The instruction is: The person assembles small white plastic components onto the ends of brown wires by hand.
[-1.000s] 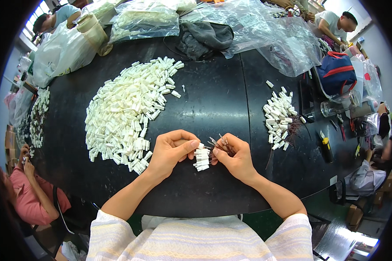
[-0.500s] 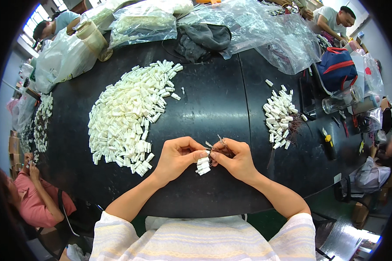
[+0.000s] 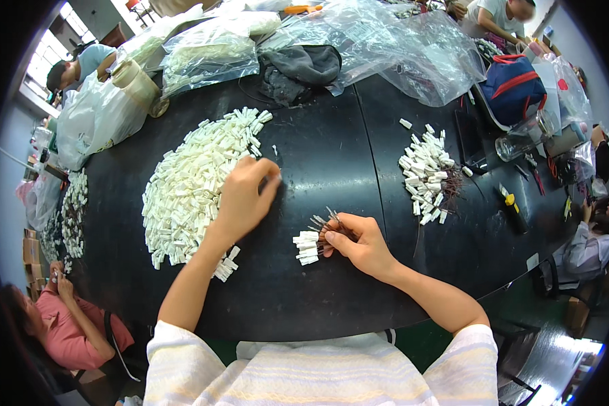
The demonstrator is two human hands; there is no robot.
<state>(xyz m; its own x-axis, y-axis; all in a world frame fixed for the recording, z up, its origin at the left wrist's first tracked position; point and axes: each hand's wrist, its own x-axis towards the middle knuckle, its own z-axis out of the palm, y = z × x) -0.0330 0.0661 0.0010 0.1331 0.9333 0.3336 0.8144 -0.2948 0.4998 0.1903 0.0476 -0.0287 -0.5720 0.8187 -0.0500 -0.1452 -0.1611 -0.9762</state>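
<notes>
Two hands | left hand (image 3: 242, 199) spread loosely over white connector pile (image 3: 193, 186) | right hand (image 3: 358, 243) pinches wired connector bundle (image 3: 312, 245) | pieces look light, stiff, small; pinch by plastic body

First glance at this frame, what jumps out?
The big heap of small white plastic pieces on the black table, left of centre, with the left hand stretched over its right edge. Near the table's front edge the right hand pinches a bundle of white-capped wires. A smaller pile of white pieces with dark leads lies to the right, and clear plastic bags crowd the far side.
</notes>
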